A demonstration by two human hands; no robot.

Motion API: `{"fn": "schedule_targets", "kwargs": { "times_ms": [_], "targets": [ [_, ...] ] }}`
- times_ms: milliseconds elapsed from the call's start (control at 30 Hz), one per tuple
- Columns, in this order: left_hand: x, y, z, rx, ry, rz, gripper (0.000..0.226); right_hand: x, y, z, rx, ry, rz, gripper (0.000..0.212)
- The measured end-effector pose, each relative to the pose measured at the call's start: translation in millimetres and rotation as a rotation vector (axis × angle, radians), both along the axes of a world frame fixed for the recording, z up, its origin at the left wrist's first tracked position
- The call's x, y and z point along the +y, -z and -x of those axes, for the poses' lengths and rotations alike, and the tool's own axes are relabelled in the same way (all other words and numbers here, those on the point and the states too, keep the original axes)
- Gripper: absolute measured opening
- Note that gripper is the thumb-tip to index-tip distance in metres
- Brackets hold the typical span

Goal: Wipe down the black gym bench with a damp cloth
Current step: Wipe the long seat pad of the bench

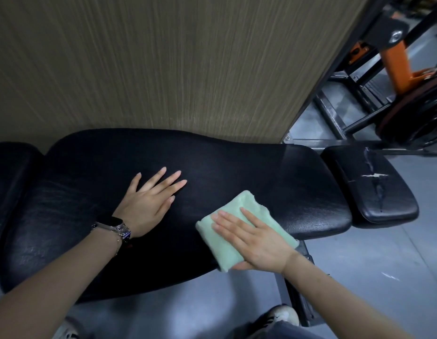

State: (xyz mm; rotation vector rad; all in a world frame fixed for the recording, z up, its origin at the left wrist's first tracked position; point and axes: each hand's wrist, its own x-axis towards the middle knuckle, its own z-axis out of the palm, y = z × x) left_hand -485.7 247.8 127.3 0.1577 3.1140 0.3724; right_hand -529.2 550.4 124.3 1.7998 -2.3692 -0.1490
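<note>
The black gym bench [273, 172] runs left to right across the view, its long padded section in the middle. My right hand [251, 238] lies flat on a folded pale green cloth [227, 243], pressing it onto the pad near the front edge, right of centre. My left hand [148, 196] rests palm down on the pad to the left of the cloth, fingers spread, holding nothing. A watch sits on that wrist.
A smaller black pad [374, 187] with a torn, cracked cover adjoins the bench on the right. A wood-grain wall panel [163, 64] stands right behind the bench. An orange and black machine frame [398, 62] stands at the back right. My shoes [283, 316] are on the grey floor below.
</note>
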Motion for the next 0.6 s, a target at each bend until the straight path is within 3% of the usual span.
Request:
{"fn": "schedule_targets", "kwargs": {
  "times_ms": [333, 600],
  "targets": [
    [-1, 0, 0, 0.034, 0.01, 0.02, 0.051, -55, 11, -40, -0.055, -0.082, 0.112, 0.085],
    [-3, 1, 0, -0.001, 0.012, 0.008, 0.054, 5, 2, 5, -0.02, -0.034, 0.038, 0.08]
  ]
}}
